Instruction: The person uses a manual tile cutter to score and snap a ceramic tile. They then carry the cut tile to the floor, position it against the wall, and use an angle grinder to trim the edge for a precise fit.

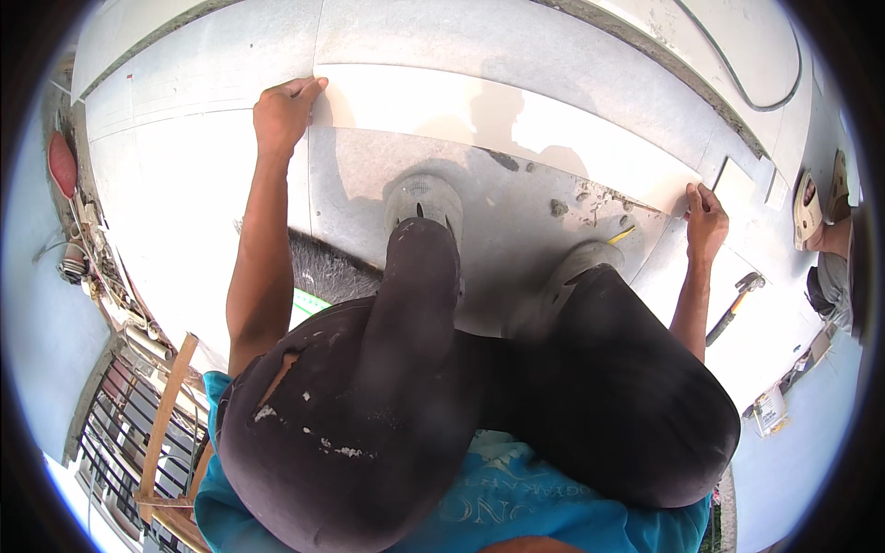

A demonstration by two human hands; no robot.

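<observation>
A long, narrow white strip (406, 101), which looks like cut tile, stretches across the grey floor tiles in front of my feet. My left hand (284, 115) pinches its left end between thumb and fingers. At the other end, my right hand (705, 221) has its fingers closed on the strip's right corner. Dark shadows fall across the strip's middle. Just on the near side of it lie small grey crumbs (559, 208) and a yellow pencil-like stick (621, 235), close to my right foot.
Right of my right hand lie a hammer (736, 309) and a small tile offcut (735, 180). Another person's sandalled foot (809, 217) stands at the far right. A broom head with dark bristles (327, 272) is beside my left leg. A cable (761, 106) curves at the upper right.
</observation>
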